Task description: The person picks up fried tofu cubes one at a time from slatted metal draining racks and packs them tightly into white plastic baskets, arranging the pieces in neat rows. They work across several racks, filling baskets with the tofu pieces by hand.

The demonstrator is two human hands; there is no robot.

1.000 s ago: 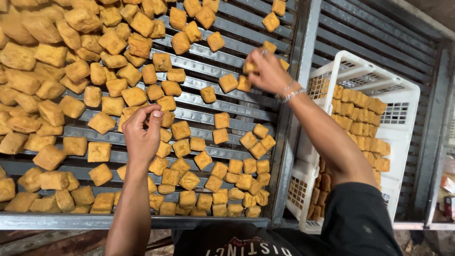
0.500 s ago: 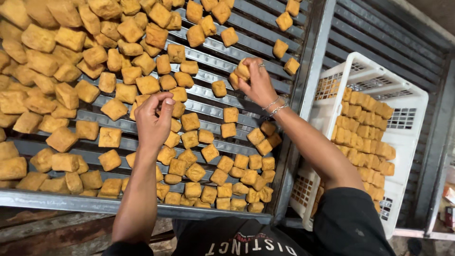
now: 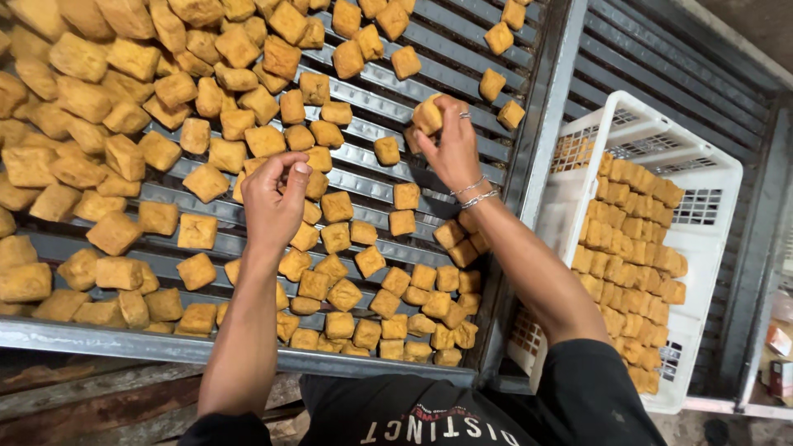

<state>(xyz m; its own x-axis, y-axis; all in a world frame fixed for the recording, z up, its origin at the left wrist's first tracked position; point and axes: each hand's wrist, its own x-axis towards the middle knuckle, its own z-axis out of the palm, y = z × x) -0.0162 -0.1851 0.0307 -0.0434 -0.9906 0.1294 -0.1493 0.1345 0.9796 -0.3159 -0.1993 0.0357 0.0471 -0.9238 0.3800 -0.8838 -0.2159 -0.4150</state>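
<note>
**Both hands in the cubes, gaps waiting below**

Head view: the right hand [image 3: 450, 144] pinches one golden-brown fried cube [image 3: 427, 115] between its fingertips, the grip closed on it, lifted just above the grey slatted metal rack [image 3: 462, 45] towards the far right. The left hand [image 3: 274, 198] curls among the loose cubes mid-rack; fingers bent, but whether it has one I cannot tell. The risks: a loose pinch could drop the cube onto a slot between slats, and a sweeping wrist could knock neighbours about. The white slotted plastic crate [image 3: 702, 177] at right, stacked with neat cube rows, is partly behind the right forearm; rack edges are cut off.
</note>
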